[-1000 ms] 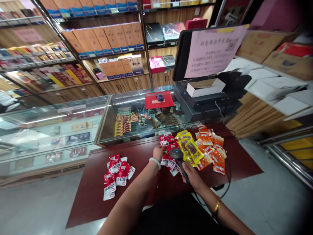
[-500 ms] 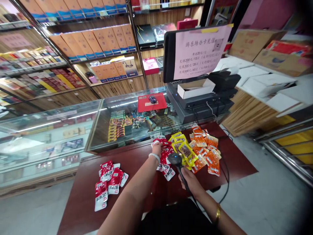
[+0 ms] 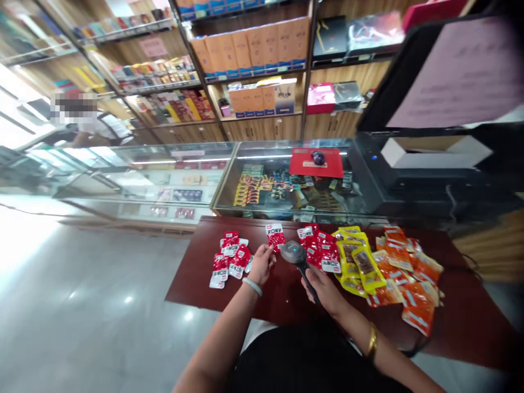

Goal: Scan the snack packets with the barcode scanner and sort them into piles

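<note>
Head view: red packet (image 3: 275, 236) pinched between left fingers (image 3: 268, 252)

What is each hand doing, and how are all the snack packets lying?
left hand: holds one red packet up
right hand: grips barcode scanner
small red pile: loose on table
yellow packets: overlapping, flat
orange packets: heaped, flat
white box: open

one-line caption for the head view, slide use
Left hand lifts a red packet to the scanner held in right hand.
</note>
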### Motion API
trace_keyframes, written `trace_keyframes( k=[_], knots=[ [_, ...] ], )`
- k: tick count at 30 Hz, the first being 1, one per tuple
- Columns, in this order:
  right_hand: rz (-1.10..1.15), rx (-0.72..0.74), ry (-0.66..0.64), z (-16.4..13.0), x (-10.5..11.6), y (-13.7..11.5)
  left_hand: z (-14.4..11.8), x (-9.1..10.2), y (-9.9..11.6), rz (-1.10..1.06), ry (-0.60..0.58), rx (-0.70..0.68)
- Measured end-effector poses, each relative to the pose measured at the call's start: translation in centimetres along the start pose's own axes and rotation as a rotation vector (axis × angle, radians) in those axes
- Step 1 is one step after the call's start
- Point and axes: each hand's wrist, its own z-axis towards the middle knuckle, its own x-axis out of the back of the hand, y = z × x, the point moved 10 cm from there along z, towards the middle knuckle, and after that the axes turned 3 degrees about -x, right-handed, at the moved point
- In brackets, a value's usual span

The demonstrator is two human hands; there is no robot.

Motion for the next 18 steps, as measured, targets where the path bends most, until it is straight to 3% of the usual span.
trace_keyframes(
  k=[9,14,18],
  knots=[
    [-0.194,-0.14,-0.206,3.3,-8.3,3.0,-4.1,12.7,2.4,-0.06,0.294,-0.08],
    [-0.283,-0.17,-0.289,5.3,-11.0,4.9,-5.8,21.4,3.0,0.044,0.467,-0.045],
    [-0.357,-0.127,-0.298,6.4,-11.9,5.1,-6.1,27.5,3.6,0.211,0.579,0.106]
  ],
)
